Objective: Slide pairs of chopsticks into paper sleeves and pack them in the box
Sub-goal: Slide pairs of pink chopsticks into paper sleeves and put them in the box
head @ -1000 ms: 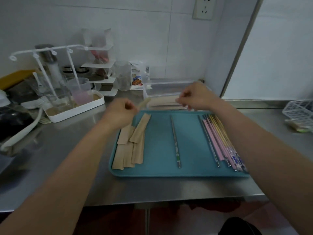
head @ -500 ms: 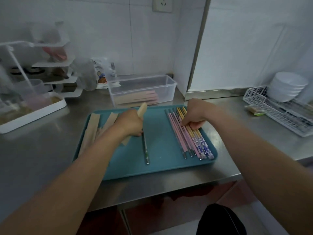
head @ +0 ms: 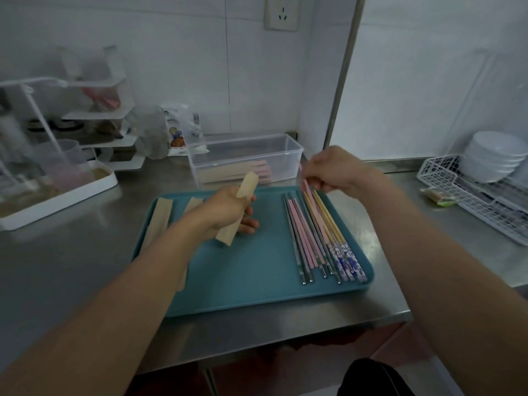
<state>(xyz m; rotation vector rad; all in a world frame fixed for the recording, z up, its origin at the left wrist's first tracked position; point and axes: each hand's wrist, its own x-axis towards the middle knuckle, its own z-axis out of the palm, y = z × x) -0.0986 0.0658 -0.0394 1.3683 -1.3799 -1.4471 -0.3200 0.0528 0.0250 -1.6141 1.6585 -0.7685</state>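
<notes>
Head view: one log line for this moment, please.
left hand: holds paper sleeve | right hand: pinches pink chopstick at far end | box: sleeved pairs inside

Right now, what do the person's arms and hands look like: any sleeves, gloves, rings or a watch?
Both forearms are bare up to the frame edge, with no sleeves in view. The left hand and right hand wear no gloves. No ring, watch or wristband shows, though motion blur softens the fingers.

Left hand (head: 228, 208) gripping a tan paper sleeve (head: 238, 208), tilted toward one o'clock above teal tray (head: 257, 292). Right hand (head: 334, 170) pinching pink chopstick (head: 306, 186) at the twelve o'clock end of the chopstick row (head: 323, 238). Clear box (head: 245, 157) at twelve o'clock, holding sleeved pairs.
</notes>
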